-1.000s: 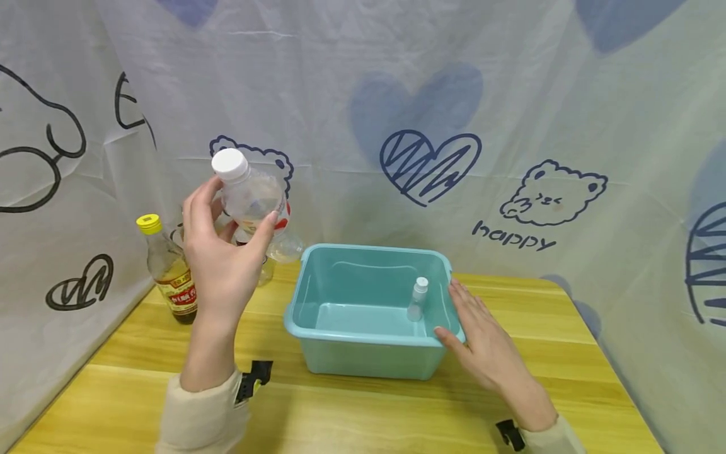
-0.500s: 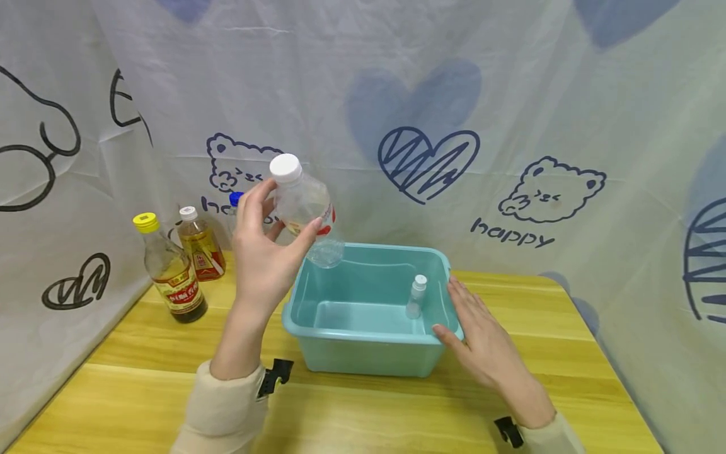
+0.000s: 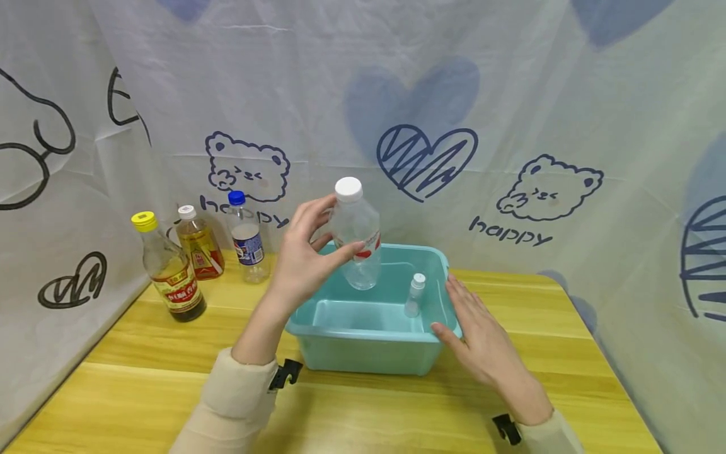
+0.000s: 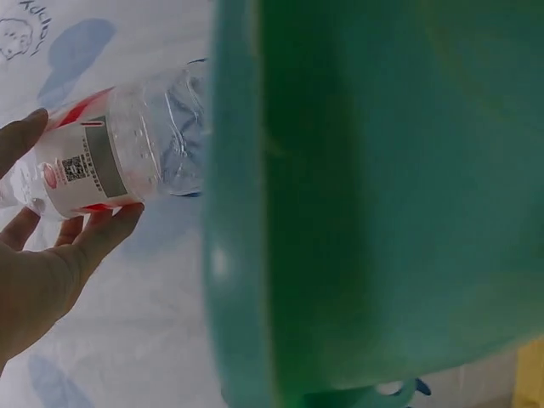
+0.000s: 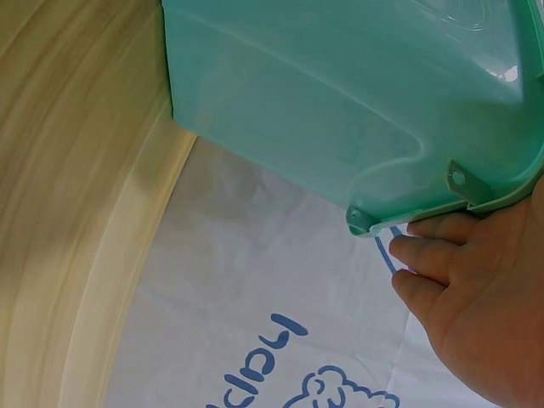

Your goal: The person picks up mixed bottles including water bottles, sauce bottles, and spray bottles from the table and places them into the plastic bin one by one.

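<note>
My left hand (image 3: pixel 309 249) grips a clear plastic bottle (image 3: pixel 358 265) with a white cap and a red-and-white label, fingers and thumb round its middle. The bottle hangs over the left half of a teal plastic tub (image 3: pixel 368 353), its base below the far rim line in the head view. In the left wrist view the tub's wall hides the end of the bottle (image 4: pixel 85 161). My right hand (image 3: pixel 482 334) rests with straight fingers on the tub's right rim; the right wrist view shows its fingers (image 5: pixel 425 255) against that rim. Inside the tub stands a small clear white-capped bottle (image 3: pixel 415 296).
On the left of the wooden table (image 3: pixel 142 384) stand a yellow-capped sauce bottle (image 3: pixel 176 284), a white-capped bottle of amber liquid (image 3: pixel 201 246) and a clear blue-capped bottle (image 3: pixel 247 246). A printed cloth (image 3: pixel 323 82) hangs behind the table.
My left hand has carried the clear bottle rightward and lower, from left of the tub to over it. The blue-capped and amber bottles have come into view. My right hand stays on the rim.
</note>
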The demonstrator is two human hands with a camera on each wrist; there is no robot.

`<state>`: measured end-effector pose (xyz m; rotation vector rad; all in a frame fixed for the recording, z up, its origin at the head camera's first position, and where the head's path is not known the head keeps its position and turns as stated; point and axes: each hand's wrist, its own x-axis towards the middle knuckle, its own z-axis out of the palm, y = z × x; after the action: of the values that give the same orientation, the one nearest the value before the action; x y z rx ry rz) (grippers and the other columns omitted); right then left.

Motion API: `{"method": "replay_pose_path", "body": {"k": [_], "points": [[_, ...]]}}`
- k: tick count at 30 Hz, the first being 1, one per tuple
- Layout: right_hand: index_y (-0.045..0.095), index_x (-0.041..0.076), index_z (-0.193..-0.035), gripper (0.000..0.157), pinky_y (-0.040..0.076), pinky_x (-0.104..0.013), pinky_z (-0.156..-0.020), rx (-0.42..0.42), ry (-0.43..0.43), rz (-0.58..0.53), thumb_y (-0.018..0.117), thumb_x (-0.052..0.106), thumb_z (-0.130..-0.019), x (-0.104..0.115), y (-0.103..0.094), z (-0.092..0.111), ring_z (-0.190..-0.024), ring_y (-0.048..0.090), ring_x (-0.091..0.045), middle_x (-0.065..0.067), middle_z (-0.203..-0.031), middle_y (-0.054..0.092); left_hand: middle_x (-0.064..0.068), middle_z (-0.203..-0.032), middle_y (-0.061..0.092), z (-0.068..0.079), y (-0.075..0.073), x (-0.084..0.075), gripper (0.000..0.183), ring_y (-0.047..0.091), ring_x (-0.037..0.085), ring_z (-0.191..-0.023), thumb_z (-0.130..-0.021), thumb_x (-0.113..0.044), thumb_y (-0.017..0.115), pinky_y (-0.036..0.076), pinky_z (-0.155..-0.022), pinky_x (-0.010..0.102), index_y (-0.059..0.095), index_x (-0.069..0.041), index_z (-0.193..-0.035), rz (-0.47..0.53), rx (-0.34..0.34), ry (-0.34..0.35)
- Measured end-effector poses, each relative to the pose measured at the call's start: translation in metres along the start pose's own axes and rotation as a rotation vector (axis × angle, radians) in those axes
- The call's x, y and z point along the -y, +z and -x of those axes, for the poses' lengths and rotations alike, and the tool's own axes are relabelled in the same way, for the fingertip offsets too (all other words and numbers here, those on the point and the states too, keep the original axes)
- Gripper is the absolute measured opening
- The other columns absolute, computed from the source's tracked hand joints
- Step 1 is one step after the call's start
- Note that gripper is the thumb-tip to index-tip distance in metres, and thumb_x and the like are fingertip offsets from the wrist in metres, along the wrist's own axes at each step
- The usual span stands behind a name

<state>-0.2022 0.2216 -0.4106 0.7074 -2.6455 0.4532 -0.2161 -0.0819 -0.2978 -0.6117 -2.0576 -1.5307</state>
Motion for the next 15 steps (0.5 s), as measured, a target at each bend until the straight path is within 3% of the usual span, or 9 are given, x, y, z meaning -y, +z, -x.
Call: {"method": "replay_pose_path", "body": {"k": [7, 15], "points": [[0.017, 0.007, -0.152, 0.074, 0.022, -0.046, -0.115, 0.003, 0.001, -0.002, 0.046, 0.047, -0.096, 0.000, 0.001, 0.000, -0.144, 0.018, -0.023, -0.008, -0.157, 0.018, 0.001, -0.132, 0.045, -0.003, 0.013, 0.016, 0.071, 0.048, 0.020, -0.121, -0.077, -0.018, 0.080, 0.048, -0.096, 0.038, 0.046, -0.021, -0.140, -0.007, 0.084, -0.049], [0.015, 0.009, -0.152, 0.074, 0.020, -0.045, -0.115, 0.004, 0.007, -0.004, 0.046, 0.048, -0.096, -0.001, 0.001, 0.000, -0.144, 0.016, -0.022, -0.003, -0.158, 0.013, 0.006, -0.133, 0.050, -0.006, 0.023, 0.033, 0.072, 0.053, 0.021, -0.117, -0.077, -0.022, 0.079, 0.052, -0.090, 0.039, 0.045, -0.014, -0.140, -0.180, 0.185, -0.058]]}}
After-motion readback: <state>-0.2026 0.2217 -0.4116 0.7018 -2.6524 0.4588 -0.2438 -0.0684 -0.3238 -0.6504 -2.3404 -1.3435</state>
